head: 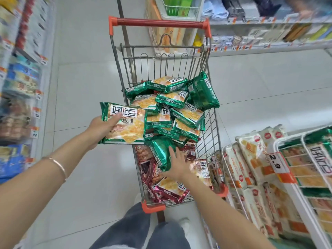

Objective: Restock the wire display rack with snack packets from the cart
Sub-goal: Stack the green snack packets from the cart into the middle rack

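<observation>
Left hand [102,128]: my fingers [116,117] gripping green packet [129,128]. Right hand [177,165]: spread flat on foil packet [159,153] in cart [159,22]. Tiled floor [80,78].

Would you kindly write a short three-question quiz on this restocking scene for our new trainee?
1. True or false: the left hand holds a green packet.
2. What colour is the handle of the cart? A blue, B red, C black.
3. Fill in: the price tag on the wire rack reads ___.
Key: 1 true; 2 B; 3 2.9.
</observation>
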Demonstrator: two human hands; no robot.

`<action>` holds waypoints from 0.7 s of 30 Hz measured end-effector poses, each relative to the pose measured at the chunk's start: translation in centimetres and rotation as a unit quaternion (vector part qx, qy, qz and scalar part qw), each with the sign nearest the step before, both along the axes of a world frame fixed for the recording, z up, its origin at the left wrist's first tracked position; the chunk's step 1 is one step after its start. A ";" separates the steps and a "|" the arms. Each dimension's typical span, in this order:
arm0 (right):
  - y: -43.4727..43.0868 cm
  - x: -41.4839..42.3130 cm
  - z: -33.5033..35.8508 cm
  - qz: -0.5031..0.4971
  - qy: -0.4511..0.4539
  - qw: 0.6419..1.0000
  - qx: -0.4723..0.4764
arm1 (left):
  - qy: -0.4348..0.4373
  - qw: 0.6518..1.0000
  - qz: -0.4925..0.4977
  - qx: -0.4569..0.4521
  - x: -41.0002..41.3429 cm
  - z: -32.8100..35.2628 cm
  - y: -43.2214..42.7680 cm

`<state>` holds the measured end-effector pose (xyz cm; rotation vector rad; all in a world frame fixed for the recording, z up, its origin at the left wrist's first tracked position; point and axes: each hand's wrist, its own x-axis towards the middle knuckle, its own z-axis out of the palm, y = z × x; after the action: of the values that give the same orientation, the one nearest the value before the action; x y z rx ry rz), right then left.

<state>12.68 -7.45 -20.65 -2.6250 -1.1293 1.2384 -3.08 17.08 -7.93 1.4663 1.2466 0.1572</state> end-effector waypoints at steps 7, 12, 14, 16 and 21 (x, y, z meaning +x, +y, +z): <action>0.4 0.6 1.9 -0.232 0.063 0.948 0.210 | -0.011 1.000 0.012 0.020 0.1 0.1 -0.4; -2.2 4.9 7.1 -0.462 0.295 0.775 0.314 | -0.039 0.997 0.037 0.050 2.5 1.3 -0.8; -3.0 5.7 8.5 -0.490 0.352 0.729 0.323 | -0.040 0.998 0.022 0.052 3.7 1.6 -1.4; -3.6 6.0 10.4 -0.506 0.373 0.702 0.333 | -0.034 0.998 -0.015 0.056 4.9 2.2 -2.6; -5.6 6.2 13.8 -0.527 0.411 0.650 0.361 | 0.024 0.987 -0.158 0.016 8.3 5.8 -8.5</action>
<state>18.88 -13.04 -6.88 -1.2847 0.1595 1.0515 5.26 8.61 -2.10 1.6839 1.0365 -0.0711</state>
